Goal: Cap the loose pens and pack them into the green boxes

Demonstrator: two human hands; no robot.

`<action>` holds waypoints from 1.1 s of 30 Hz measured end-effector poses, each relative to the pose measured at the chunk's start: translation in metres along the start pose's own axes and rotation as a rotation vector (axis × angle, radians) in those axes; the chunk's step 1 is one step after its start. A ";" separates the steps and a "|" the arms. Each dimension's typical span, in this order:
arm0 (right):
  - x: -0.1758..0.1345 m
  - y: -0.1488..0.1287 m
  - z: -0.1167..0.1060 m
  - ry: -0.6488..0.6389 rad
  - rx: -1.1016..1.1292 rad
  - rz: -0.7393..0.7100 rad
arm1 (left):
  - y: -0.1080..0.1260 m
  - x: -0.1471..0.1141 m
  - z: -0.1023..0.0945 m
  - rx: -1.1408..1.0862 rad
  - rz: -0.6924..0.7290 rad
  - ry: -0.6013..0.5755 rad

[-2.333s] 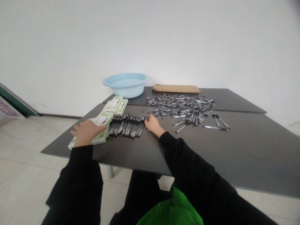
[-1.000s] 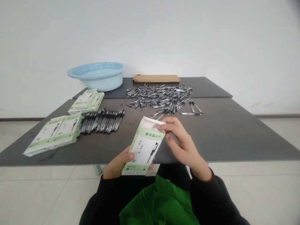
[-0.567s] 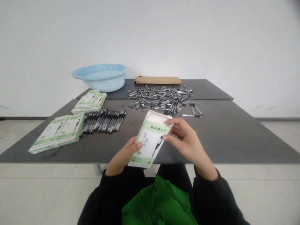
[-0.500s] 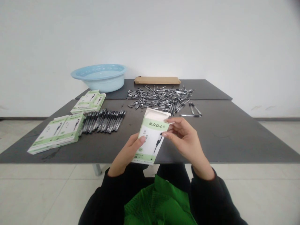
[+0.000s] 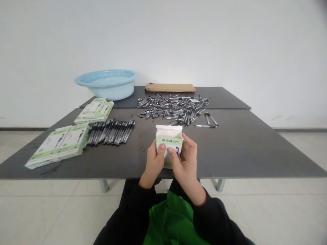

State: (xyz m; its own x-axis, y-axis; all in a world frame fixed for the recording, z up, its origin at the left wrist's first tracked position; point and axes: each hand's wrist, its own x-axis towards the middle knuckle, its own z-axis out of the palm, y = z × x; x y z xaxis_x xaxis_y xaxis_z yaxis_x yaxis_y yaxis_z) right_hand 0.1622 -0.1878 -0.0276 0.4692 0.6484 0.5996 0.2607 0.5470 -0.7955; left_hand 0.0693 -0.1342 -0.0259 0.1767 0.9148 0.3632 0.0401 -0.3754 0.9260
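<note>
A white and green pen box (image 5: 169,140) is held upright near the table's front edge, its top flap open and its inside partly visible. My left hand (image 5: 154,165) grips its left side, thumb on the front face. On the right side my right hand (image 5: 186,165) is closed on the same box, thumb on the front and fingers behind. Between the hands the lower part of the box is partly covered. Left of them lies a row of black-capped pens (image 5: 112,132), side by side on the table.
Green and white pen boxes (image 5: 60,143) lie at the left, with another stack of boxes (image 5: 95,110) behind. Loose pens (image 5: 176,107) are heaped at the middle back. Beyond stand a light blue basin (image 5: 109,86) and a brown cardboard piece (image 5: 170,87) on the dark table (image 5: 250,146).
The pen box has tipped more upright and its opening now faces me more. My right hand has moved from its upper right edge to wrap its side, and both hands are closer together.
</note>
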 end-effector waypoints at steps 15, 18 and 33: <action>-0.019 0.016 -0.008 -0.005 0.006 -0.110 | 0.055 -0.008 -0.013 0.604 0.596 0.135; -0.018 0.015 -0.007 0.005 0.017 -0.121 | 0.053 -0.004 -0.014 0.570 0.573 0.145; -0.017 0.015 -0.003 0.055 -0.068 -0.116 | 0.050 -0.014 -0.012 0.335 0.222 0.079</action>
State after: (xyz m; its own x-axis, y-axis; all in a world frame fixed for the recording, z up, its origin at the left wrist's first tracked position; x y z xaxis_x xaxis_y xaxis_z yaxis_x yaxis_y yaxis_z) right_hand 0.1605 -0.1927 -0.0498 0.4776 0.5517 0.6838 0.3717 0.5783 -0.7262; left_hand 0.0565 -0.1643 0.0165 0.1412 0.8097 0.5697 0.3296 -0.5810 0.7441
